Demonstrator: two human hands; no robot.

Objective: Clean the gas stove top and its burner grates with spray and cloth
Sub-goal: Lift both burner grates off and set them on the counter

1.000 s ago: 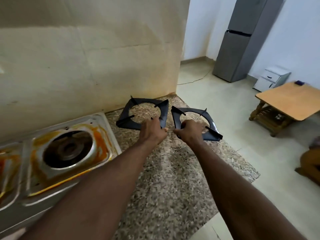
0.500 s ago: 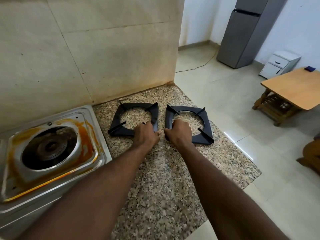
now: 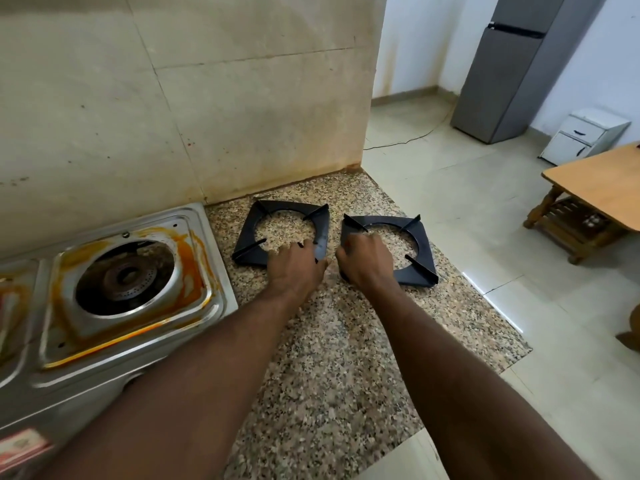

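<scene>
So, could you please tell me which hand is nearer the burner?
Left. The left hand is on the left grate, just right of the burner; the right hand is farther right, on the right grate.

The bench (image 3: 332,375) before me is speckled granite, its back edge against the tiled wall. My steel gas stove (image 3: 214,271) sits on its left part, with orange stains around the burner well. Two black grates lie flat on the bare stone toward the back right corner, side by side and just apart. The left grate (image 3: 246,237) is just beside the stove, and the right grate (image 3: 424,244) is near the bench's right edge. My left hand (image 3: 298,268) curls over the left grate's near rim, and my right hand (image 3: 367,265) over the right grate's near left corner.
</scene>
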